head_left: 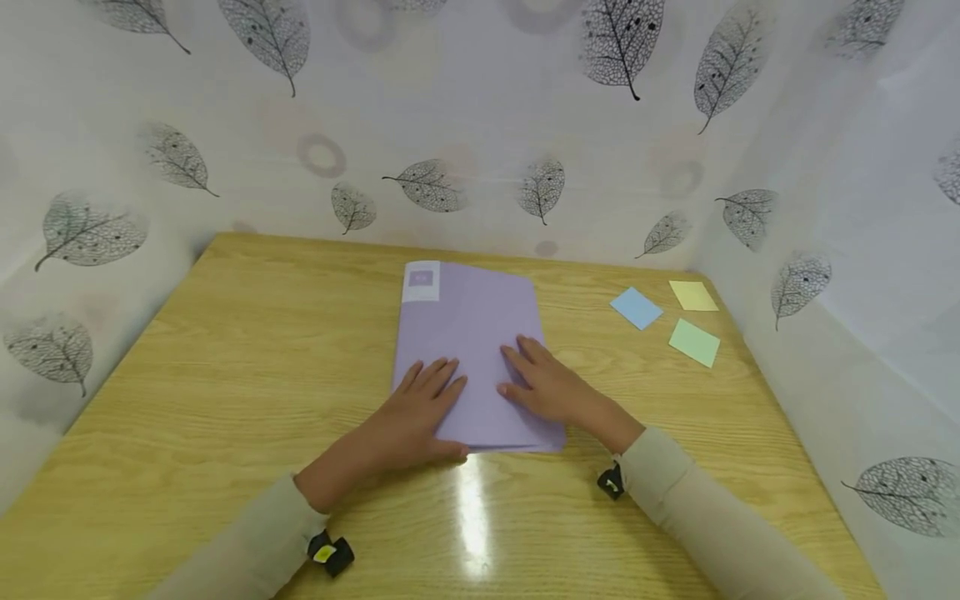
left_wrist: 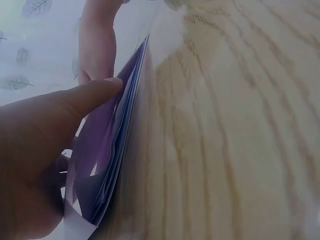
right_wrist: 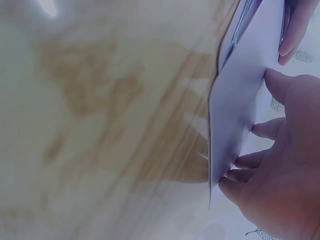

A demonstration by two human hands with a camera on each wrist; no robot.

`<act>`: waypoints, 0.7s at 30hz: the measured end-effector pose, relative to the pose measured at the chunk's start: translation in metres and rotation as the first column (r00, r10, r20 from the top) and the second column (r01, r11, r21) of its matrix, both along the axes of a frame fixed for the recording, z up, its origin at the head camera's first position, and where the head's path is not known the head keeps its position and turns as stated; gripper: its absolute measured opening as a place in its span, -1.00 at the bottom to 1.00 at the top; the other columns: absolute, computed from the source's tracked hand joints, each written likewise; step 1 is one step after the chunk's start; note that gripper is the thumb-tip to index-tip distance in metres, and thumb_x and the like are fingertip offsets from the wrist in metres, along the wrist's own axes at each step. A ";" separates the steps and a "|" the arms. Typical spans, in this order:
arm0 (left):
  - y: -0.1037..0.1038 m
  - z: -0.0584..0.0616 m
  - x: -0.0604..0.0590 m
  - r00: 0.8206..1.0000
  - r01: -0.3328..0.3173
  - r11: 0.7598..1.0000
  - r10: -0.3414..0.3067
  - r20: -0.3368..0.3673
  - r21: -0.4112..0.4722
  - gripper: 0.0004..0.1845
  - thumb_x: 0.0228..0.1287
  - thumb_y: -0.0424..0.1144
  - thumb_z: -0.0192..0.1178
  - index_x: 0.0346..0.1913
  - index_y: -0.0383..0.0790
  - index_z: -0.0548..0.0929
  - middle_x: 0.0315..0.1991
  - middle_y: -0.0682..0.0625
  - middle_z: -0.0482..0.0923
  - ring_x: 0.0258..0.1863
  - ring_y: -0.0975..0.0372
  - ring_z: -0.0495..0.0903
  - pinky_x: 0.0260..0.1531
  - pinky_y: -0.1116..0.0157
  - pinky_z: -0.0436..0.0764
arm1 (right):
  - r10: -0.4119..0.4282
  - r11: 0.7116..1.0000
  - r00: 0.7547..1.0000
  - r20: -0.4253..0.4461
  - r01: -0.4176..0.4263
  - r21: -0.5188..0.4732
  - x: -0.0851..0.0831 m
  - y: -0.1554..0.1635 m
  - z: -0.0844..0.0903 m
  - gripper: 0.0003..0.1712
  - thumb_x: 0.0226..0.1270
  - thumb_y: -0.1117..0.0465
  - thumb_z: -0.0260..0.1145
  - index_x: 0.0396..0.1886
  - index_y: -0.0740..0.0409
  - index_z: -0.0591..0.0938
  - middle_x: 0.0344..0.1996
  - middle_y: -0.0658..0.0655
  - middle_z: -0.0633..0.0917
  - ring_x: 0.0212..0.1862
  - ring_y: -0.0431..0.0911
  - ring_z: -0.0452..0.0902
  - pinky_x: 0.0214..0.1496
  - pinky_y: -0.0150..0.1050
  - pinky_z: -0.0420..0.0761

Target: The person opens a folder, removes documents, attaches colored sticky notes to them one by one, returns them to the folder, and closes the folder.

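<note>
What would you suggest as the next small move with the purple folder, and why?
Probably lift the cover with the left hand: its thumb already sits at the near edge of the closed purple folder, while the right hand rests flat on top and could hold it steady.

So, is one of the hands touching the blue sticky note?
No, both the left hand and the right hand rest on the purple folder, while the blue sticky note lies apart.
</note>
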State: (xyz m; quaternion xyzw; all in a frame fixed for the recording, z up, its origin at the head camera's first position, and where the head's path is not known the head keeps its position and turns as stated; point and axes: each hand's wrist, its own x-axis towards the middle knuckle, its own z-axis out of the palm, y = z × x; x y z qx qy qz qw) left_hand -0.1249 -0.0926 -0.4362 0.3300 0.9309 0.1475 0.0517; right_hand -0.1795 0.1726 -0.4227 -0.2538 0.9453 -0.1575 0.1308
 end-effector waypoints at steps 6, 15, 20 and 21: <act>-0.002 0.004 -0.001 1.000 0.006 0.996 -0.007 0.020 0.090 0.04 0.21 0.31 0.29 0.54 -0.33 0.23 0.60 -0.29 -0.03 0.61 -0.12 -0.09 0.57 -0.12 -0.17 | 0.010 0.996 1.000 -0.005 -0.010 -0.089 -0.003 0.006 0.001 -0.18 0.56 -0.11 0.11 0.60 0.22 0.14 0.58 0.41 -0.02 0.60 0.30 -0.16 0.59 0.19 -0.01; -0.008 0.012 0.002 0.996 -0.028 0.970 0.007 0.089 0.241 -0.10 0.26 0.15 0.35 0.50 -0.31 0.31 0.60 -0.22 0.03 0.61 -0.09 -0.08 0.56 -0.12 -0.13 | -0.076 0.976 0.997 0.035 0.081 -0.200 -0.014 0.025 0.008 -0.19 0.58 -0.15 0.06 0.61 0.17 0.13 0.61 0.32 -0.02 0.61 0.26 -0.15 0.59 0.22 -0.01; -0.011 0.018 0.006 0.993 -0.068 0.947 0.032 0.117 0.315 -0.16 0.27 0.09 0.37 0.49 -0.26 0.35 0.59 -0.16 0.07 0.60 -0.04 -0.03 0.55 -0.11 -0.06 | -0.144 0.932 0.982 0.123 0.177 -0.317 -0.026 0.046 0.017 -0.23 0.63 -0.15 -0.04 0.62 0.15 0.10 0.60 0.32 0.01 0.60 0.29 -0.12 0.55 0.30 0.01; -0.012 0.018 0.007 0.994 -0.064 0.941 0.030 0.104 0.332 -0.18 0.27 0.08 0.37 0.48 -0.25 0.37 0.59 -0.16 0.10 0.60 -0.04 0.00 0.54 -0.11 -0.04 | -0.158 0.918 0.977 0.142 0.199 -0.342 -0.028 0.051 0.018 -0.25 0.64 -0.14 -0.06 0.62 0.15 0.10 0.60 0.32 0.03 0.59 0.30 -0.09 0.54 0.30 0.04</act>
